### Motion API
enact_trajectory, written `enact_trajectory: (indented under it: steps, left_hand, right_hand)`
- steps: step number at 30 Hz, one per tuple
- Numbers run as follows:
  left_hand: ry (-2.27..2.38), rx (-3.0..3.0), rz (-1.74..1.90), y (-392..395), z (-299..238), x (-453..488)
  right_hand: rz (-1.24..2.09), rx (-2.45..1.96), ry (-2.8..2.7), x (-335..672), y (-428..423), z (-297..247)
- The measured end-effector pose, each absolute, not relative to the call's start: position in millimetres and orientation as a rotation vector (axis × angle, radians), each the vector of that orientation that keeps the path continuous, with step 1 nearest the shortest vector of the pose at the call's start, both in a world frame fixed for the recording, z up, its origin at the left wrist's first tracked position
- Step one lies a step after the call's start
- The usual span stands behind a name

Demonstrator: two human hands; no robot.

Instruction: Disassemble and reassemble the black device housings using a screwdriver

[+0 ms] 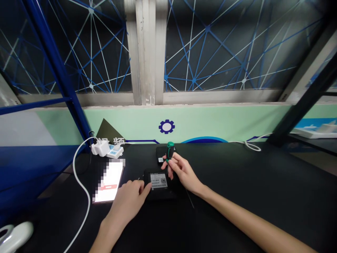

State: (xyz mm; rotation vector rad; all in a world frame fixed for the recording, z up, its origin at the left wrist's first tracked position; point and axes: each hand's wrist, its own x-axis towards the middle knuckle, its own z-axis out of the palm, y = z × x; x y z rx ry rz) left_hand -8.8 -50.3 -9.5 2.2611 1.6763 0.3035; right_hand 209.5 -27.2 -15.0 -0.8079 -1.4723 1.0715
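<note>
A flat black device (160, 193) with a white label (158, 181) lies on the dark table in front of me. My left hand (133, 195) grips its left edge, the thumb resting by the label and the other fingers curled at the side. Between the fingers of my right hand (183, 170) is a screwdriver (170, 150) with a green and black handle. It stands nearly upright, its shaft pointing down at the device's upper right part; the tip is hidden. Behind it lies a second, smaller black device (160, 155) with a small white sticker, partly covered by the screwdriver and fingers.
A lit tablet or phone (112, 181) lies left of my left hand. Farther back are a white power strip (115, 151) with a plugged-in adapter and a white cable (84, 188). A thin rod (190, 199) lies right of the device. A white object (18, 235) sits at front left.
</note>
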Motion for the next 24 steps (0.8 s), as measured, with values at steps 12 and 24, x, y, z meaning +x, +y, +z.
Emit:
enact_trajectory:
  steps: [12,24]
  left_hand:
    - [1.681,2.243,0.308,-50.9,-8.3,-8.5]
    - [1.684,2.258,0.298,-50.0,-11.5,-9.8]
  right_hand:
    - [1.131,-0.846,-1.396,207.2,-27.0,-15.7]
    - [1.118,-0.787,-1.545,212.8,-25.9,-11.0]
